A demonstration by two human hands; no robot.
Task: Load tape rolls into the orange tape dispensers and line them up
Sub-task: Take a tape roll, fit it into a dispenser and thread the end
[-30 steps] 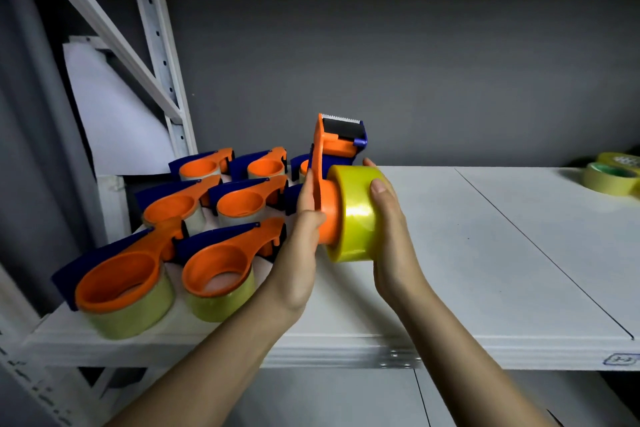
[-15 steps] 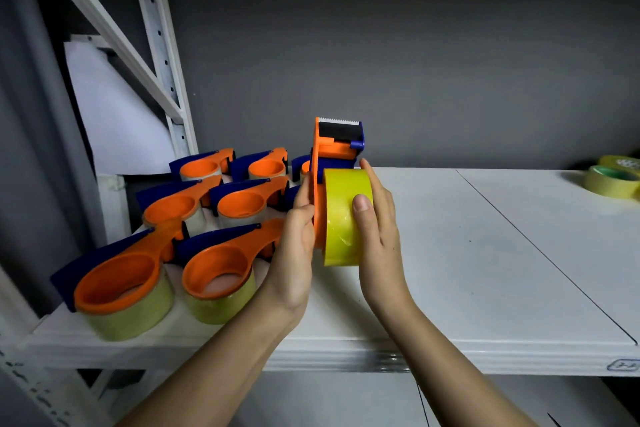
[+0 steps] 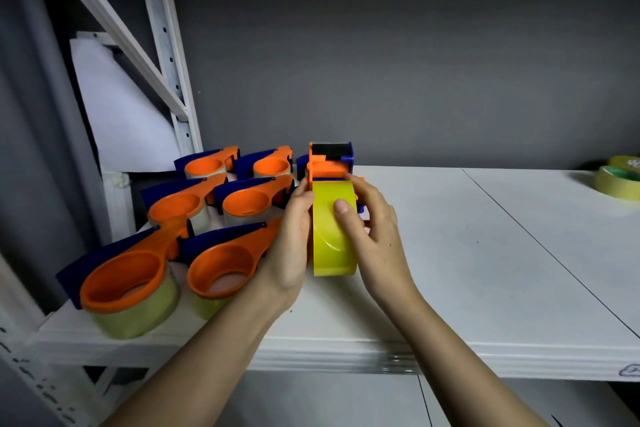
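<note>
Head view, from the bottom of the frame upward: two bare forearms rose toward the centre, where both hands met around one orange tape dispenser (image 3: pixel 329 168) with a yellow tape roll (image 3: pixel 332 243) mounted on it, held on edge just above the white shelf (image 3: pixel 450 270). The left hand (image 3: pixel 289 246) gripped the dispenser's orange side plate from the left, fingers curled along it. The right hand (image 3: pixel 374 239) held the roll from the right, its thumb pressed on the roll's yellow face and its fingers curled behind. Left of the hands, loaded dispensers (image 3: pixel 221 263) lay flat in rows on the shelf, orange rings up, blue blades pointing left, running from lower left back toward the centre. At the far right edge lay spare tape rolls (image 3: pixel 618 184), well apart. Behind everything stood a dark grey wall (image 3: pixel 415 62).
</note>
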